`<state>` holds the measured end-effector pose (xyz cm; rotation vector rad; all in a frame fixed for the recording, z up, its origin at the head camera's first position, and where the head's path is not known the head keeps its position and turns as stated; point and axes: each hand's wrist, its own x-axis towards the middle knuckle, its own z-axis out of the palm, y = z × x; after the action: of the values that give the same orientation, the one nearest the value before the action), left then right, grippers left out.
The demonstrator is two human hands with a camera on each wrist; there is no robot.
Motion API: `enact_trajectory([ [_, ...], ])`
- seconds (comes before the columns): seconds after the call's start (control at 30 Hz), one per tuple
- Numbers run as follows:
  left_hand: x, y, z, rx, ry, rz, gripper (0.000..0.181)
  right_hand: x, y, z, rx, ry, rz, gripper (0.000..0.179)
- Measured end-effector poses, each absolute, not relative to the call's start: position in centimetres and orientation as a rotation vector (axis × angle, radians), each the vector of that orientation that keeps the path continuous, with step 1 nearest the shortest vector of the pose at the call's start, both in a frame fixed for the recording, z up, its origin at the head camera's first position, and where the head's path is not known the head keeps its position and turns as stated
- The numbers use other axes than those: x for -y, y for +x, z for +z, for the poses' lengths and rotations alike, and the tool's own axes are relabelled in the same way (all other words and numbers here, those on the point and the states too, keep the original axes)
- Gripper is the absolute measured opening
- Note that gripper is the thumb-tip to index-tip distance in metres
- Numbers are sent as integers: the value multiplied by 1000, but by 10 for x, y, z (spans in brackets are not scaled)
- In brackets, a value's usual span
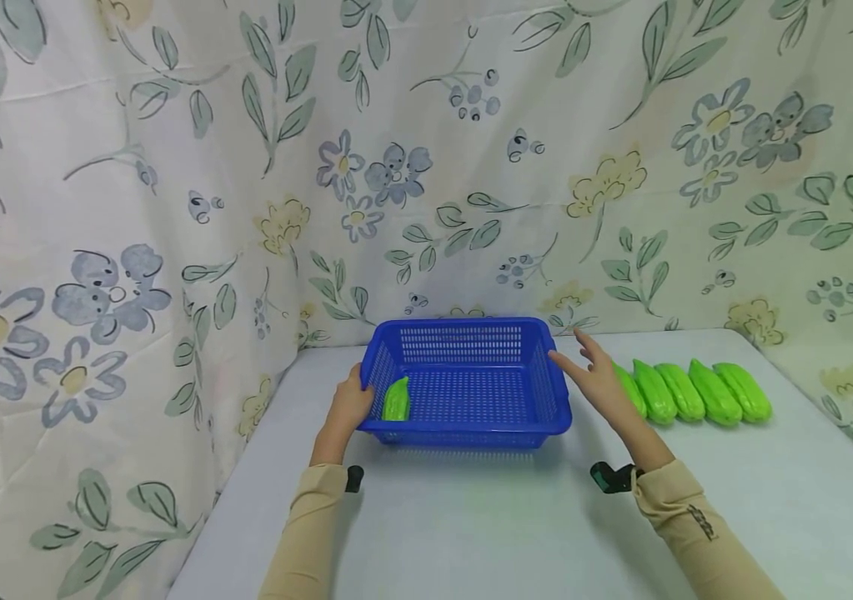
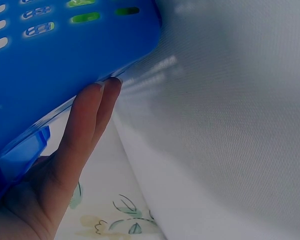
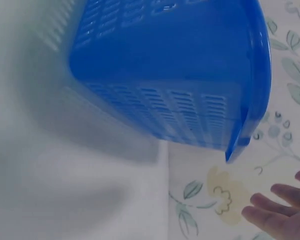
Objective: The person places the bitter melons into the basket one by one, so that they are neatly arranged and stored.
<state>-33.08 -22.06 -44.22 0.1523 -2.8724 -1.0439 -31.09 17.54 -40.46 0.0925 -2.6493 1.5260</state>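
A blue plastic basket (image 1: 464, 427) with slotted walls stands on the white table. My left hand (image 1: 348, 404) holds it by its left end, thumb at the rim; in the left wrist view, fingers (image 2: 85, 112) lie against the outside of the wall. Inside the basket, at the left, lies one bright green, ribbed, vegetable-like piece (image 1: 396, 400) with a pointed tip. My right hand (image 1: 597, 385) is beside the basket's right rim, fingers spread and holding nothing. In the right wrist view, a gap shows between these fingers (image 3: 270, 217) and the basket.
Several similar green pieces (image 1: 684, 392) lie in a row on the table (image 1: 471, 525), right of my right hand and partly hidden by it. A flower-patterned curtain (image 1: 456, 167) hangs behind the table and along its left side.
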Motion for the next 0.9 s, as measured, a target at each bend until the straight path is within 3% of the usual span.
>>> enact_trajectory([
  [0.9, 220, -332, -443, 2873, 150, -1078, 60, -226, -313, -431, 2680, -72, 1412, 90],
])
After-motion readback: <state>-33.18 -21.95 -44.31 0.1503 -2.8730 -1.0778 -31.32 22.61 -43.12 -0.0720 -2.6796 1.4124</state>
